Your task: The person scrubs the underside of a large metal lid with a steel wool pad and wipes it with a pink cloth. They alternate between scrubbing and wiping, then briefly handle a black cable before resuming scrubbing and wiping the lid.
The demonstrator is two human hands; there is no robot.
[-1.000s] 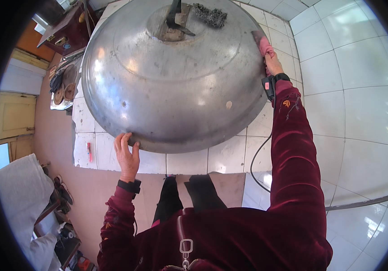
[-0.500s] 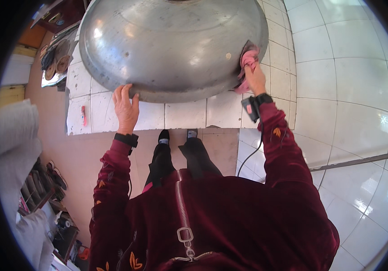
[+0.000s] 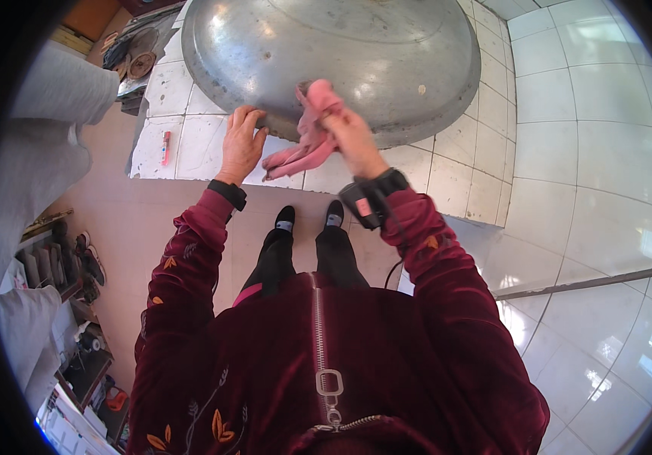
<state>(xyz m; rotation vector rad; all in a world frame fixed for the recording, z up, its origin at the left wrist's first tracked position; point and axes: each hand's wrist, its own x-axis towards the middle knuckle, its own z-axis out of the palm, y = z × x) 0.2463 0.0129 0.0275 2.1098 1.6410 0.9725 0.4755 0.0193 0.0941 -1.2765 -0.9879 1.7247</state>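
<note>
A large domed grey metal lid lies on a white-tiled counter, its far part cut off by the frame's top. My left hand is at the lid's near left rim, fingers bent over the edge and thumb beside it. In my right hand is a bunched pink cloth, pinched between thumb and fingers. The cloth's upper part lies over the lid's near edge, and its lower end hangs toward my left hand. Dark smudges show on the cloth.
The tiled counter has a chipped front edge. A red-and-white marker pen lies at its left. White tiles cover the wall at right. Shelves with shoes and grey draped fabric are on the left.
My right hand has moved with the pink cloth from the lid's right side to the near middle, closer to my left hand. My left hand stays at the rim. The view has shifted.
</note>
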